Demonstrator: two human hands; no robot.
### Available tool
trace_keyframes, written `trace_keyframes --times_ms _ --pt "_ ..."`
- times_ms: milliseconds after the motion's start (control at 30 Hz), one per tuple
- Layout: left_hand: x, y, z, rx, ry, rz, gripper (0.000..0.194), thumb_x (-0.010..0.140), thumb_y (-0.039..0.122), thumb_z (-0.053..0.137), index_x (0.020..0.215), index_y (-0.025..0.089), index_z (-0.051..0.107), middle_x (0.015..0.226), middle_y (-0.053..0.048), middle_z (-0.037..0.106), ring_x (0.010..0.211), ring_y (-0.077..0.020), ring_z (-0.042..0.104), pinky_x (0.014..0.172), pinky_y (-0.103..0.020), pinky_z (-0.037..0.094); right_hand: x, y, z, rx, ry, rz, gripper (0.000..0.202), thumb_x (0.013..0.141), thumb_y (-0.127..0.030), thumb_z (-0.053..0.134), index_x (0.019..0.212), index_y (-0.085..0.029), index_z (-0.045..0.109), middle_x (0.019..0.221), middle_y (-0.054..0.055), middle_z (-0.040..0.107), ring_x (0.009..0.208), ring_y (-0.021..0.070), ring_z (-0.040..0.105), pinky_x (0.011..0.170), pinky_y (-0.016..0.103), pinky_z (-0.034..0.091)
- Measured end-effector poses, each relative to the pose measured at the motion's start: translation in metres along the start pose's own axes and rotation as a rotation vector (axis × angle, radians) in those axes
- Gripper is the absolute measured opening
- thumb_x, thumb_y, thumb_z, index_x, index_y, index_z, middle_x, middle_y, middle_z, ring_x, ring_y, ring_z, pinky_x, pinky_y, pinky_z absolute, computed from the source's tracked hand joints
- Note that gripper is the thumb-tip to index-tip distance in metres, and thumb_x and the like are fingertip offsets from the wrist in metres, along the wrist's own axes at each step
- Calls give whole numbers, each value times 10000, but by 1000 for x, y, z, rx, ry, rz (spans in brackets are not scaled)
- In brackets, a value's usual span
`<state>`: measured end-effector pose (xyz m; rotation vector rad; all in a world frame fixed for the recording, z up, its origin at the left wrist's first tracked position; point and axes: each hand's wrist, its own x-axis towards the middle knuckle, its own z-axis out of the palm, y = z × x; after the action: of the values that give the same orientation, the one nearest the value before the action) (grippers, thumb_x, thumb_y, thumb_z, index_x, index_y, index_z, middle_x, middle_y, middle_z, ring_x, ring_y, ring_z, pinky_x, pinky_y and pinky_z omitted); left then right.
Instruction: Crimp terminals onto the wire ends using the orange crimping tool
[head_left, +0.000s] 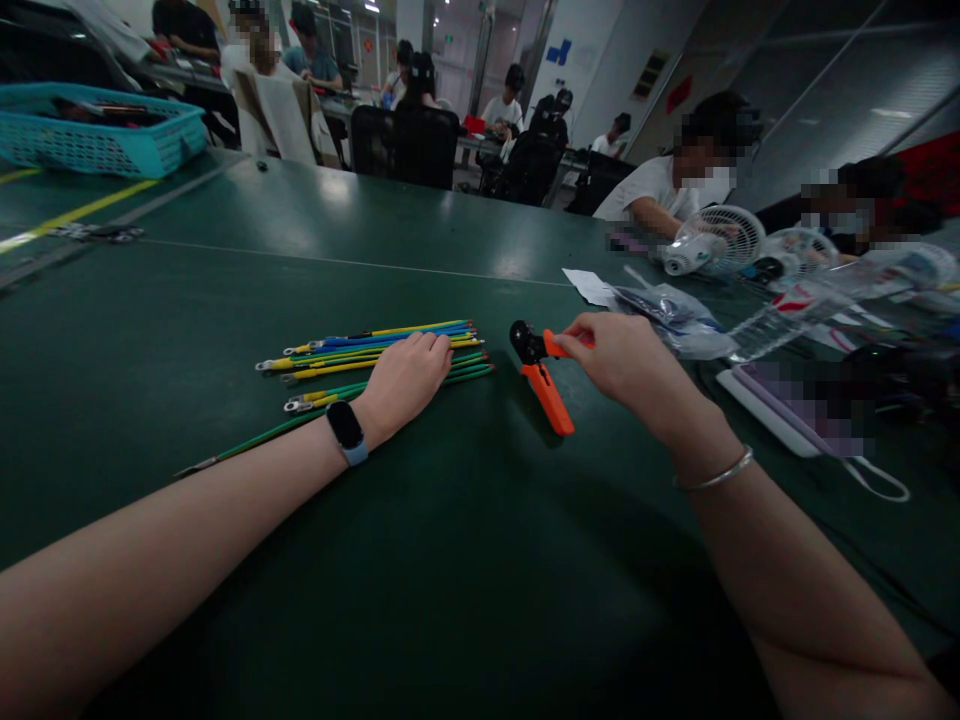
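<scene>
My right hand (619,355) pinches one orange handle of a crimping tool (551,400) with a black head. The tool's two handles are spread apart, and the other handle points down toward the green table. To the left, my left hand (409,385) lies over a row of cut wires (337,365) with its fingers curled down onto them; the fingertips are hidden. The wires are yellow, green and blue, and several have metal ring terminals at their left ends. One green wire (247,445) reaches out lower left, partly behind my left forearm.
A blue plastic basket (161,145) with tools stands far left. On the right lie a plastic bag (675,315), a clear bottle (810,300), a phone-like purple item (799,400) and small white fans (720,240). Other people sit at tables beyond.
</scene>
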<state>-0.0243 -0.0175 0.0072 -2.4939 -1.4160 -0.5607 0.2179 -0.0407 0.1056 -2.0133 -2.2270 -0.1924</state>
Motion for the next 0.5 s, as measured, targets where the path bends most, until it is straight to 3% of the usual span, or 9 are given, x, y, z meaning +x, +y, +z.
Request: trace_keyframes --times_ms 233,500 --pt "0 -3 7 76 114 -5 251 1005 228 431 976 126 659 1005 -141 674 930 -259 609 813 -403 532 0 3 3 11 40 -31 322 953 -339 500 960 -158 766 938 139 763 784 233 652 650 353 425" --pt "1 -3 8 35 41 -19 314 1020 250 405 993 92 675 1019 -166 675 942 -274 607 852 -430 521 -1 4 5 1 60 -59 341 961 -344 485 956 -143 761 947 154 758 788 238 652 668 366 427"
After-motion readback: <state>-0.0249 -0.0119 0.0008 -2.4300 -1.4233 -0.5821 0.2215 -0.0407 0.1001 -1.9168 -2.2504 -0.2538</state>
